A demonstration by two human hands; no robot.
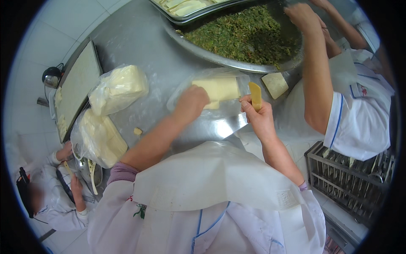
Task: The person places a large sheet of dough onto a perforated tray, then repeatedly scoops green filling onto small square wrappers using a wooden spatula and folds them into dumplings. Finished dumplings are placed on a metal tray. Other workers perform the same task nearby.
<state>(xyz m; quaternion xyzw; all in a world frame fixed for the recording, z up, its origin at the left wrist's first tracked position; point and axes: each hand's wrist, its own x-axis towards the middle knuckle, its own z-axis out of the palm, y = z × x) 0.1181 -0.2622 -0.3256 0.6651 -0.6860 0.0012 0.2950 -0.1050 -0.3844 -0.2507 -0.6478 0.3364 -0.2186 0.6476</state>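
In front of me a stack of pale dough sheets (222,87) lies on a clear plastic bag (182,87) on the metal table. My left hand (194,99), blurred, is curled over the left end of the stack. Its fingertips are hidden, so I cannot tell whether it grips a sheet. My right hand (260,116) is closed around a flat yellow spatula (255,93), its blade upward, just right of the stack. Beyond both hands stands a wide metal basin (215,58) of chopped green filling (241,35).
Bagged dough sheets (122,85) and another bag (101,135) lie to the left, beside a long tray (77,85). A square pale block (275,85) sits below the basin. A co-worker's arm (317,70) reaches in at right, above a metal rack (345,181). Another person (57,197) works lower left.
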